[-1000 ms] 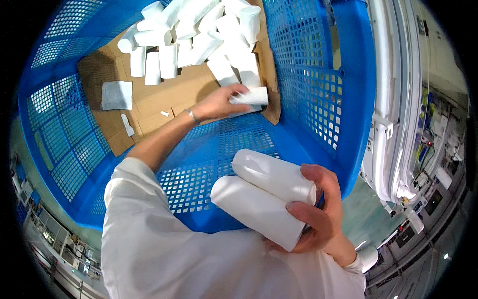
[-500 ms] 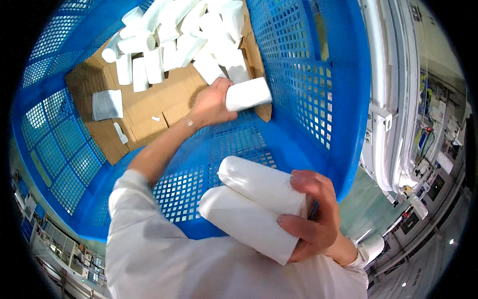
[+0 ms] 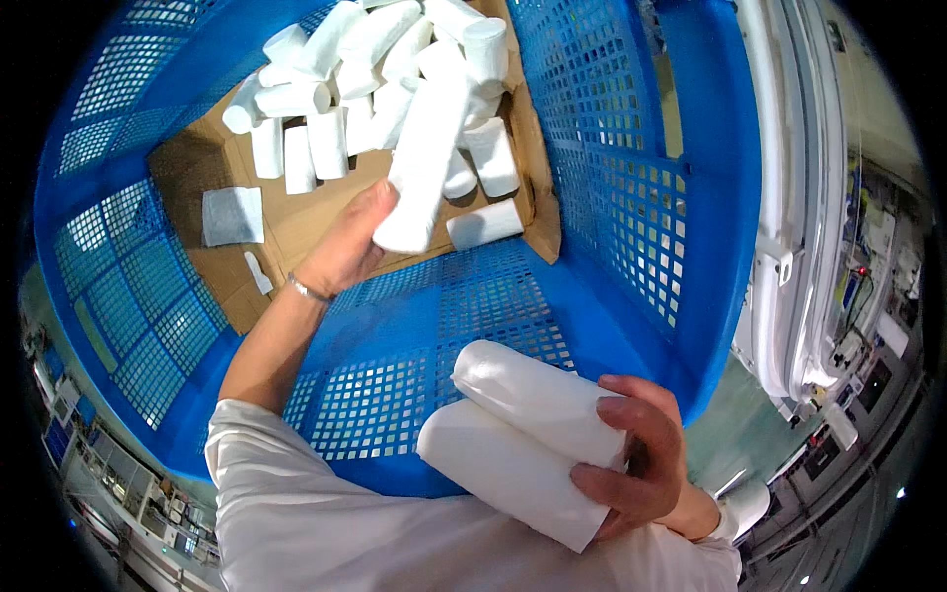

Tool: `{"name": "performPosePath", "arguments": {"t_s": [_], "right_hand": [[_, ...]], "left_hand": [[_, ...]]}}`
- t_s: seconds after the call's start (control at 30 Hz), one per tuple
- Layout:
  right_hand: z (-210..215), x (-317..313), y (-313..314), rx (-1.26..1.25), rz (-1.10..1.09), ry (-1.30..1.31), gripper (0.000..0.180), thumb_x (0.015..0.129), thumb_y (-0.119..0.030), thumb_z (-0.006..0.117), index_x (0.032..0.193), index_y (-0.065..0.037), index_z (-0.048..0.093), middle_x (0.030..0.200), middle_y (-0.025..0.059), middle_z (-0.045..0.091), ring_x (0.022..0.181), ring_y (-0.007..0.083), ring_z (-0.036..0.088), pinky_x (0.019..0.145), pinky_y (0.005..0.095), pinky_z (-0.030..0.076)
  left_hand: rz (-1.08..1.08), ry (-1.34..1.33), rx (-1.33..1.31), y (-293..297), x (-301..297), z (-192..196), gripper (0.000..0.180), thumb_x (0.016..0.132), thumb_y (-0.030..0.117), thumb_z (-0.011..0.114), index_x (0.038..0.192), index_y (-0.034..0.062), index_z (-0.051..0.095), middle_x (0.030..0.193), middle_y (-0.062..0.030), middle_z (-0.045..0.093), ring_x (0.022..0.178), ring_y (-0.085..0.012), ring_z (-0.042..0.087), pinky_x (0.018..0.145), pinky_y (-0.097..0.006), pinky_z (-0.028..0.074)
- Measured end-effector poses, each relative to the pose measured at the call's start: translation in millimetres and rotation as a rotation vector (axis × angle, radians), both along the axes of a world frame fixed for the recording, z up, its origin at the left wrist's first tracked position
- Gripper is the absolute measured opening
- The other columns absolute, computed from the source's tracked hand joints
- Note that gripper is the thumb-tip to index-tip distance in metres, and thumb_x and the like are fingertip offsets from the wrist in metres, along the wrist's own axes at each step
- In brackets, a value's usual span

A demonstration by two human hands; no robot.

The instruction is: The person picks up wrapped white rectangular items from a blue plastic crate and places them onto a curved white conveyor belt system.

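Blue perforated walls of a deep plastic crate (image 3: pixel 631 197) fill most of the view, with a brown cardboard sheet (image 3: pixel 306 222) lining its bottom. At the left of that sheet lies a small flat white pad (image 3: pixel 233 215). Beyond it, a heap of white rolls (image 3: pixel 345 89) is piled against the far wall. Reaching down into the crate, the left hand (image 3: pixel 347 245) grips one long white roll (image 3: pixel 424 148), lifted clear of the cardboard. Nearer, above the crate's near rim, the right hand (image 3: pixel 641 459) clasps two white rolls (image 3: pixel 523 444) side by side. Pale machinery (image 3: pixel 799 227) stands at the right.
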State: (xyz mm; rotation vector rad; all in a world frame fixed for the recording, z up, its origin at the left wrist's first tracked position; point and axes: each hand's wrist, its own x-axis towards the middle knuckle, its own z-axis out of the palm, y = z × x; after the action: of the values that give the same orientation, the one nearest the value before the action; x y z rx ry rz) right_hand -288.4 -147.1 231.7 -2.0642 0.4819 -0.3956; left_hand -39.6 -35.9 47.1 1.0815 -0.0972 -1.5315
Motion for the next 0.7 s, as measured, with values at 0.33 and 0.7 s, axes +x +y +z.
{"name": "performPosePath", "arguments": {"t_s": [0.33,0.7], "right_hand": [[-1,1,1,-0.059,0.012,0.050,0.033,0.056,-0.037,0.072,0.082,-0.019,0.061,0.100,0.0170,0.055,0.085,0.0388,0.056,0.061,0.0401,0.051],[-6,1,6,0.009,-0.049,-0.058,0.045,0.051,-0.030,0.075,0.086,-0.009,0.055,0.110,0.0243,0.050,0.089,0.0418,0.054,0.065,0.0451,0.050]], "left_hand": [[0.153,-0.271,0.320,-21,-39,-174,0.055,0.072,0.020,0.069,0.116,0.0007,0.041,0.101,-0.0087,0.055,0.095,-0.0147,0.051,0.080,-0.028,0.043],[-0.194,-0.812,0.197,-55,-38,-198,0.063,0.059,0.032,0.078,0.106,-0.0013,0.054,0.107,-0.0159,0.053,0.095,-0.0246,0.052,0.083,-0.035,0.042]]}}
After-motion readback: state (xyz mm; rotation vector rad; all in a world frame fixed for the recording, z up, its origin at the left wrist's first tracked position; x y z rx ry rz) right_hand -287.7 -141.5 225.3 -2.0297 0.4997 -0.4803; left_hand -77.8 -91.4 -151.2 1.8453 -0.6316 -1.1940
